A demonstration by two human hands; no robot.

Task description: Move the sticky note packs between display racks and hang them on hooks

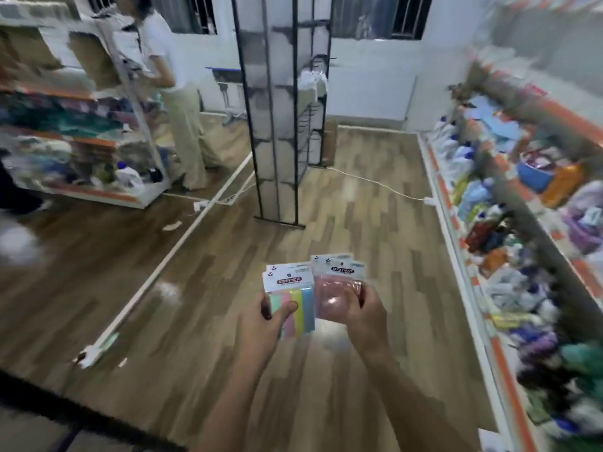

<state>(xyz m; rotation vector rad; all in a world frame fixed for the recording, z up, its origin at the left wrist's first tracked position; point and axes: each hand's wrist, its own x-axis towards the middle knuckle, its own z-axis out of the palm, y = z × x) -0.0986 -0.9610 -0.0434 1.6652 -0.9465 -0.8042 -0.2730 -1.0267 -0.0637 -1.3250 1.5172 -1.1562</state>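
My left hand (266, 324) grips a small stack of sticky note packs with green, pink, yellow and blue strips (298, 305), thumb across the front. My right hand (367, 316) holds a stack of pink sticky note packs (332, 288) just to the right, the two stacks almost touching. Both are held low over the wooden floor. A tall black wire display rack (277, 132) stands ahead in the middle of the room, with hooks and a few white packs (311, 81) hanging on its right side.
Shelves full of bottles and goods (509, 223) run along the right. A second shelf unit (75, 135) is at the left, where a person (173, 93) stands. A white cable (385, 185) and a floor strip (169, 262) cross the floor.
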